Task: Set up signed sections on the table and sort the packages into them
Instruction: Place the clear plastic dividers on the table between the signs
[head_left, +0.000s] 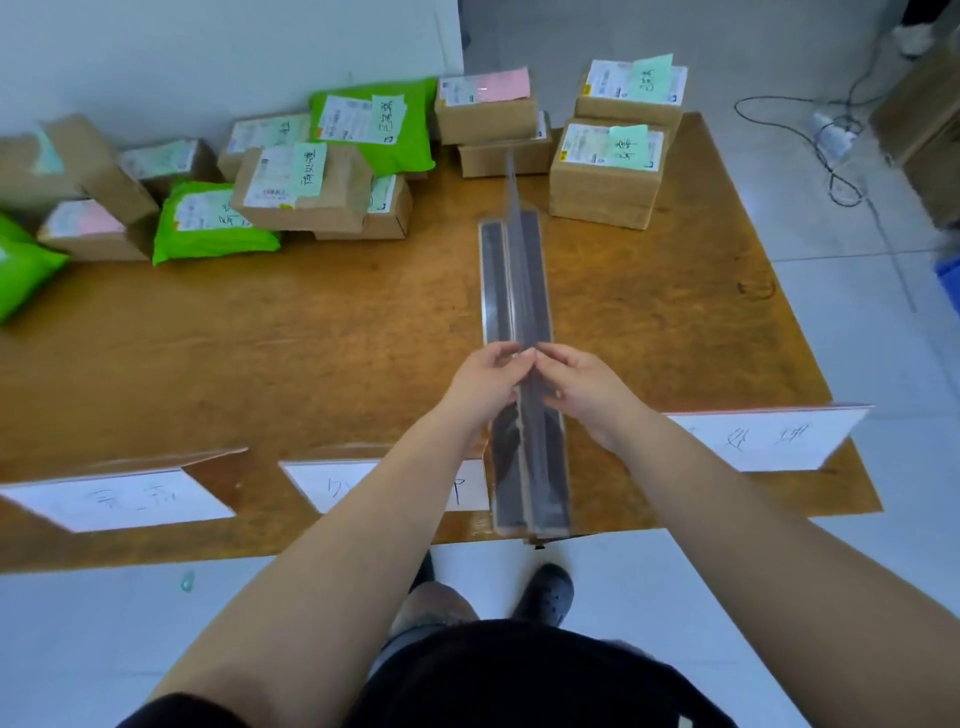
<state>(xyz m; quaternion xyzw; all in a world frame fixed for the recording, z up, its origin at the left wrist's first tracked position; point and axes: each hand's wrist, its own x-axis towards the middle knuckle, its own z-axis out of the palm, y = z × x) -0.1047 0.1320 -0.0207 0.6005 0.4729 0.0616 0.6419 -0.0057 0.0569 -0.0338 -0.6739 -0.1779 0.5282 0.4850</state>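
Wooden table (311, 332) on tiled floor (857, 322)

The scene is bright and evenly lit by soft, diffuse light with no visible lamp, and shadows are faint: only thin dark edges lie under the cardboard boxes (605, 174) and along the near rim of the wooden table (322, 322). The pale floor (857, 545) and the wall (208, 52) look washed out, close to overexposed. A narrow streak of glare runs along the edge of the clear divider (519, 291). Wide-angle distortion bows the table's edges and stretches the forearms toward the bottom corners. The whole picture is slightly soft; the writing on the paper signs (130, 499) and package labels is smeared, and the far left packages blur most
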